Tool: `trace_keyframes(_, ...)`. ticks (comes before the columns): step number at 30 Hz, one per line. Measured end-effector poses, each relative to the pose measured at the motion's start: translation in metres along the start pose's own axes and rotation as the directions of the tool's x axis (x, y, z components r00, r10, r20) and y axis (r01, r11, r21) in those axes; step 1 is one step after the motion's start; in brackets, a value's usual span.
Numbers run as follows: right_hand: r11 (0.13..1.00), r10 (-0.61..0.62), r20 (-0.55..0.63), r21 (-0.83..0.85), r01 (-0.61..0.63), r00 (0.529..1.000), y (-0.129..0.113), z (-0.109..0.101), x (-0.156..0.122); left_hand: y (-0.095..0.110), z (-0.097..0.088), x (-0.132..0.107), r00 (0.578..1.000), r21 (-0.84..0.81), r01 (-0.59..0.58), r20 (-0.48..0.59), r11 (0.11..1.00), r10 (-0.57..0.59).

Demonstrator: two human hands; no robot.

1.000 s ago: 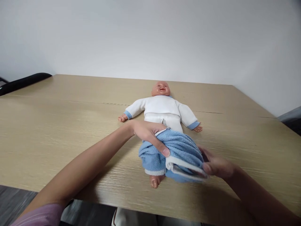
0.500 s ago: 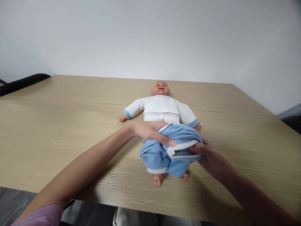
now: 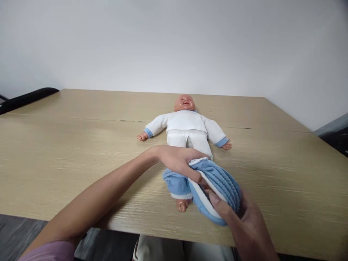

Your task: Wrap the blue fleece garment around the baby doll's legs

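A baby doll (image 3: 187, 123) in a white top and white leggings lies on its back on the wooden table (image 3: 67, 152), head away from me. Blue fleece trousers (image 3: 217, 181) with a white trim are bunched low around its legs. My left hand (image 3: 179, 161) pinches the waistband on the left side, thumb on top. My right hand (image 3: 239, 217) grips the bunched trouser leg from below on the right. One bare doll foot (image 3: 181, 205) sticks out of the left trouser leg; the other foot is hidden by the fabric.
A black chair back (image 3: 24, 98) shows past the table's far left corner. A dark object (image 3: 334, 134) sits beyond the right edge. The near table edge (image 3: 163, 233) runs just under my hands, and a white wall stands behind.
The blue trousers have been drawn down toward me off the doll's hips, baring the white leggings. My right hand dropped lower and nearer, and the doll's right foot is now covered.
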State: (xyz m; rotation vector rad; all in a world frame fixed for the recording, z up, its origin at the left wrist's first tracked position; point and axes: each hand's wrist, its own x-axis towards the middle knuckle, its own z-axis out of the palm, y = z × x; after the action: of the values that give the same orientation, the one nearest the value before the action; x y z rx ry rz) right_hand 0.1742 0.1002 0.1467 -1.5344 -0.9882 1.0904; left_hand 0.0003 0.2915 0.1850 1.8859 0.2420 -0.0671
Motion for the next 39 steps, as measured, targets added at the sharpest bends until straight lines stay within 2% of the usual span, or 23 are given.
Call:
trace_keyframes(2,1.0,0.024,-0.04,-0.018,-0.024,0.999,0.007,0.01,-0.013,0.001,0.001,0.0,0.999,0.085,0.043,-0.008,0.995,-0.042)
trace_keyframes(5,0.998,-0.006,-0.065,-0.058,0.002,0.998,0.02,0.015,-0.021,0.006,0.005,-0.001,0.993,0.213,0.116,-0.032,0.97,-0.112)
trace_keyframes(8,0.97,-0.097,-0.123,-0.236,0.066,0.988,0.033,0.009,-0.021,0.012,0.011,0.0,0.979,0.334,0.206,-0.074,0.92,-0.192)
trace_keyframes(11,0.865,-0.243,-0.18,-0.486,0.129,0.953,0.044,-0.003,-0.018,0.013,0.019,0.002,0.962,0.42,0.272,-0.123,0.866,-0.243)
trace_keyframes(13,0.778,-0.352,-0.157,-0.597,0.195,0.923,0.052,-0.01,-0.015,0.012,0.023,0.004,0.955,0.464,0.297,-0.153,0.834,-0.255)
trace_keyframes(17,0.625,-0.538,-0.054,-0.695,0.355,0.841,0.066,-0.023,-0.005,0.013,0.028,0.006,0.939,0.534,0.343,-0.182,0.773,-0.29)
trace_keyframes(19,0.596,-0.57,-0.028,-0.702,0.39,0.821,0.073,-0.028,-0.001,0.013,0.031,0.006,0.928,0.547,0.371,-0.203,0.751,-0.311)
trace_keyframes(21,0.616,-0.558,-0.01,-0.674,0.407,0.829,0.078,-0.03,0.002,0.013,0.033,0.006,0.92,0.55,0.391,-0.221,0.738,-0.323)
trace_keyframes(24,0.715,-0.478,-0.029,-0.594,0.369,0.878,0.081,-0.026,0.0,0.011,0.037,0.007,0.915,0.57,0.402,-0.232,0.717,-0.329)
trace_keyframes(27,0.862,-0.303,-0.082,-0.449,0.236,0.949,0.074,-0.016,-0.007,0.009,0.038,0.007,0.913,0.584,0.407,-0.24,0.702,-0.33)
trace_keyframes(30,0.968,-0.128,-0.133,-0.234,0.094,0.983,0.064,-0.007,-0.012,0.009,0.037,0.006,0.919,0.565,0.393,-0.226,0.726,-0.322)
trace_keyframes(34,1.0,-0.016,-0.116,-0.003,0.016,0.993,0.064,-0.003,-0.013,0.015,0.031,-0.001,0.923,0.449,0.383,-0.23,0.808,-0.309)
trace_keyframes(37,0.991,0.013,-0.081,0.132,-0.002,0.997,0.076,-0.005,-0.006,0.017,0.029,-0.007,0.93,0.314,0.343,-0.245,0.886,-0.273)
trace_keyframes(39,0.988,0.011,-0.08,0.157,0.002,0.997,0.083,-0.008,0.003,0.014,0.029,-0.01,0.934,0.25,0.311,-0.259,0.917,-0.246)
